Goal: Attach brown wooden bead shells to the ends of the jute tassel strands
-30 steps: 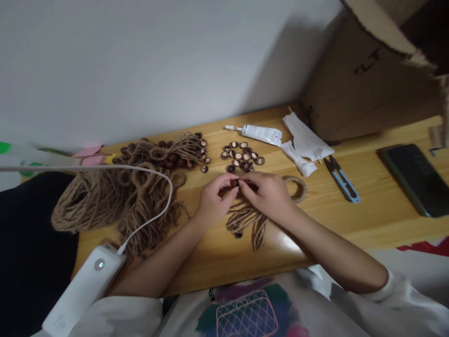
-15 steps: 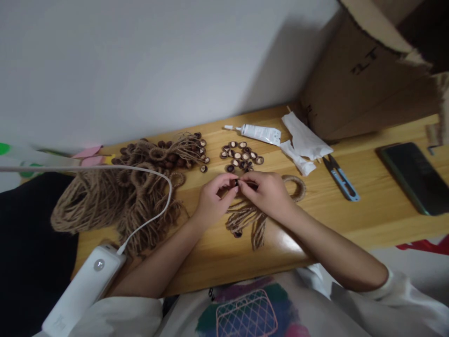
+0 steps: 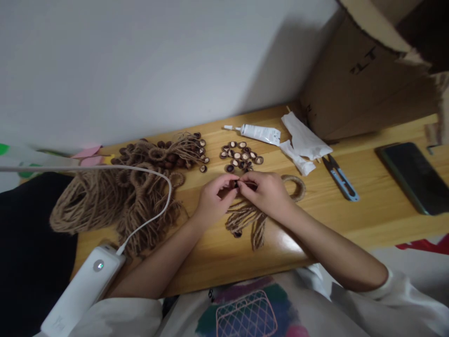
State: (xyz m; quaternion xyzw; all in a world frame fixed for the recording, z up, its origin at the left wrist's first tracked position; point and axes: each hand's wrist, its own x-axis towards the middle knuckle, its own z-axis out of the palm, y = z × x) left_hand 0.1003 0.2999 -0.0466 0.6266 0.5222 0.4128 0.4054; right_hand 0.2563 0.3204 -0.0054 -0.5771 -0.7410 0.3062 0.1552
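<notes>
From where I'm standing, the person is leaning over a wooden table (image 3: 206, 276), both bare hands meeting fingertip to fingertip near its middle. The left hand (image 3: 214, 195) is curling inward, thumb and forefinger pinching a small dark piece (image 3: 235, 184); the right hand (image 3: 268, 191) is pinching at the same piece from the other side. What exactly it is, I cannot tell — fingers are covering most of it. A wrapped rope ring (image 3: 302, 188) is showing from behind the right hand, and twisted rope strands (image 3: 258, 231) are fanning out below the hands, a dark shell (image 3: 237, 234) lying at their ends. Just beyond the fingertips, a cluster of halved shells (image 3: 244, 156) is sitting scattered, with a white tube (image 3: 261, 133) resting past them. Crumpled white paper (image 3: 305, 136) is lying right of the tube, blue-handled snips (image 3: 341, 180) just beside it. On the left, a heap of brown rope (image 3: 89, 201) is spreading over the table — a white power bank (image 3: 82, 288) is resting in front of it.
</notes>
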